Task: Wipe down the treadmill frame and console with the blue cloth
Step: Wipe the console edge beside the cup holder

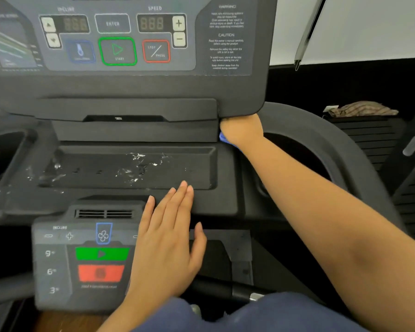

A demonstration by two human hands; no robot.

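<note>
Pressing the blue cloth (223, 138) under the lower right corner of the console (237, 92), right of frame centre, the right hand (241, 129) grips it while the wet tray (192, 164) lies lower left, nearer the flat, straight-fingered left hand (168, 238).

Blue cloth (223, 138) is peeking out (only an edge showing) under lower right corner of dark grey console (130, 87); its tray (197, 168) is glistening with wet streaks.

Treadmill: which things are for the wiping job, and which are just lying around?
For the job: blue cloth, right hand holding it, console, wet tray, frame.
Just lying around: striped rag on the dark shelf, shiny pole.
</note>
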